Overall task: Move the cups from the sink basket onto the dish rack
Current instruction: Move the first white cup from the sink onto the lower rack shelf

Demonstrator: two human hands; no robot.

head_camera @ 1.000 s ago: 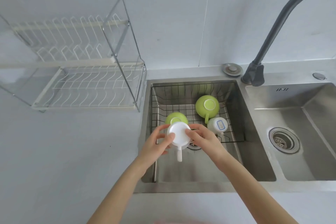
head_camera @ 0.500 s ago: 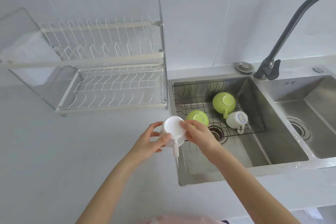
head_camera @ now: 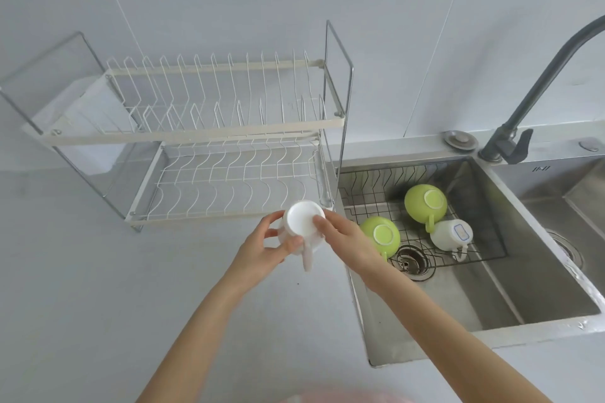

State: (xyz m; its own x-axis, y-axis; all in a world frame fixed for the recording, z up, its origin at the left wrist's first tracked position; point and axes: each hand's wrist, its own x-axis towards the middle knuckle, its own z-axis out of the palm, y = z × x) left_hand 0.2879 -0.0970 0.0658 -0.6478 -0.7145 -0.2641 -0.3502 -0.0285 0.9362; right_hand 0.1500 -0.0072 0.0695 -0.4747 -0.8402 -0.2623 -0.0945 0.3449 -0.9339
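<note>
I hold a white cup (head_camera: 302, 218) upside down over the counter, its handle pointing toward me. My left hand (head_camera: 262, 250) grips its left side and my right hand (head_camera: 347, 244) its right side. It hovers just in front of the lower shelf of the two-tier wire dish rack (head_camera: 209, 222), near the rack's right front corner. In the wire sink basket (head_camera: 370, 203) lie two green cups, one (head_camera: 381, 234) close to my right hand and one (head_camera: 425, 201) farther back, both upside down. A white cup with a blue mark (head_camera: 453, 234) rests on its side beside them.
The steel sink (head_camera: 474, 304) has a drain hole (head_camera: 411, 260) in front of the basket. A dark faucet (head_camera: 537, 82) rises at the back right, and a second basin (head_camera: 576, 206) lies at the far right. Grey countertop (head_camera: 98, 304) spreads left of the sink.
Both hands have carried the white cup up out of the sink and leftward across the sink's edge to the front of the rack's lower shelf. The view has turned left.
</note>
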